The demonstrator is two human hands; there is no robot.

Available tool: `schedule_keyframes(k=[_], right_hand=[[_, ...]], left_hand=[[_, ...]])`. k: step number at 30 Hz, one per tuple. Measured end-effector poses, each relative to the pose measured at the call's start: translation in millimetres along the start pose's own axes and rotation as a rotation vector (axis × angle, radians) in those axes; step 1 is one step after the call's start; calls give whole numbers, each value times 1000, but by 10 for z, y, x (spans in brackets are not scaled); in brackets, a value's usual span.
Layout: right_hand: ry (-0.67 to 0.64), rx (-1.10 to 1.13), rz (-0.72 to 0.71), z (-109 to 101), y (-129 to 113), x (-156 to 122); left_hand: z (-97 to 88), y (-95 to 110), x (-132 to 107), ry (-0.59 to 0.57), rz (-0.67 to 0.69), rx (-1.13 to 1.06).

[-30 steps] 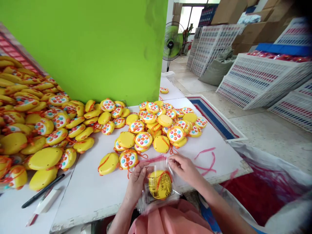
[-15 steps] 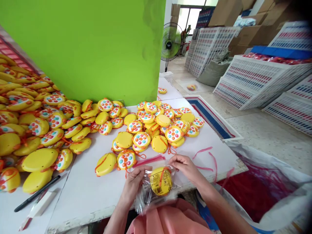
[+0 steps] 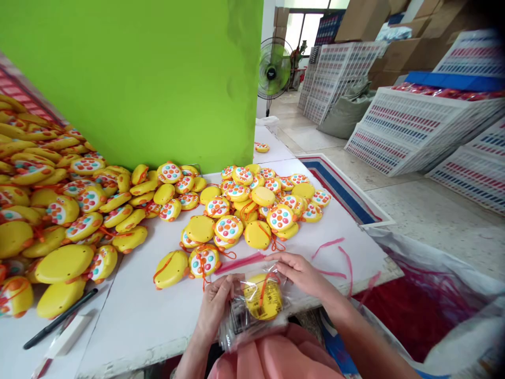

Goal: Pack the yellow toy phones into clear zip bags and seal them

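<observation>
Around the clear flat plastic bag point(image 3: 236, 327) (one round yellow toy point(image 3: 264, 301) inside it), loose yellow toys point(image 3: 258, 235) lie at twelve o'clock — before the flat green panel point(image 3: 158, 84) — and heap at ten; a slim black pen point(image 3: 59, 320) lies at nine, slatted white plastic crates point(image 3: 406, 134) stand at two.

Green panel point(image 3: 130, 79), white table point(image 3: 158, 310), pale floor point(image 3: 418, 210); bright window point(image 3: 310, 30) far back.

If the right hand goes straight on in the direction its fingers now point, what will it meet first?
The right hand would probably meet the pink strips lying to its left on the table. How high it is above them is hard to judge, so it might pass over.
</observation>
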State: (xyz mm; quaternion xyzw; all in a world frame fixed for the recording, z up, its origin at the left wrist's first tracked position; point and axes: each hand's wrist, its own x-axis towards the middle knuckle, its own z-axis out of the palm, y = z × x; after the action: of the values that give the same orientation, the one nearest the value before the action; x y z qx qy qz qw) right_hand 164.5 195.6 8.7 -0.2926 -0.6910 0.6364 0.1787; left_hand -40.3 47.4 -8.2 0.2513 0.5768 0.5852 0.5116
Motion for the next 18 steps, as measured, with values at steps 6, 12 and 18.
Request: schedule_keyframes(k=[6,12,18], right_hand=[[857,359,-400,-631,-314,118],[636,-127,-389,-313,-284,315],[373,-974,-408,448,-137,605]], left_hand=[[79,-53,36,41,34,368],[289,-139,96,89,395,1102],[446,-92,76,94,387,1582]])
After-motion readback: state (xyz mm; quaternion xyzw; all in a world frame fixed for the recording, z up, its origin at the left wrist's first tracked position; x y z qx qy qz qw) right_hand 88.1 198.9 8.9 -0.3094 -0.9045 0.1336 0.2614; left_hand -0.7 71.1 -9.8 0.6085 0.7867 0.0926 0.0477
